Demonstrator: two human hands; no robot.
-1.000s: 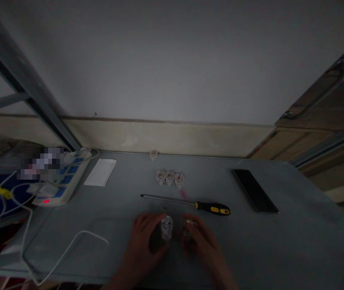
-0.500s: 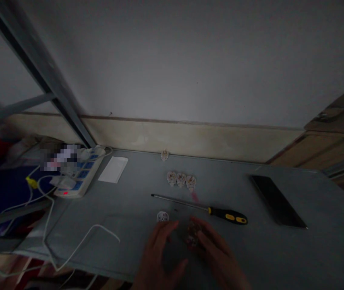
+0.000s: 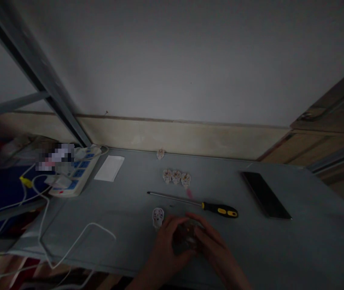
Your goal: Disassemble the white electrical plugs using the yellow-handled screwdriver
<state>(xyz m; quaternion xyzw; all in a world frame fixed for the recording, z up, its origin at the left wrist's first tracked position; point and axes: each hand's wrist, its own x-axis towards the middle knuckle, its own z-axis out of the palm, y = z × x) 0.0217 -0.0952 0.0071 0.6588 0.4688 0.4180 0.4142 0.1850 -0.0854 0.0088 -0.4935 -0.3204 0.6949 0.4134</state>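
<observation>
Both my hands are close together at the near side of the table. My right hand (image 3: 214,241) grips a small plug part (image 3: 191,233), dim and blurred, with brassy bits on it. From the other side my left hand (image 3: 168,243) curls around the same part, its thumb at the lower edge. Just beyond the left fingers lies a white plug shell (image 3: 158,216) with holes in it. A black-and-yellow screwdriver (image 3: 220,209) rests past the hands, its tip pointing left. Farther back, three similar plug pieces (image 3: 176,176) with metal pins sit side by side.
Another plug piece (image 3: 160,154) stands by the wall. A white paper (image 3: 109,168) and a power strip (image 3: 79,177) with a loose white cable (image 3: 92,224) are on the left. On the right lies a dark flat device (image 3: 265,195). A metal post (image 3: 60,104) rises at the left.
My left hand, open and apart before, has moved right and closed around the plug part in my right hand. The plug shell shows more fully. The view has shifted slightly.
</observation>
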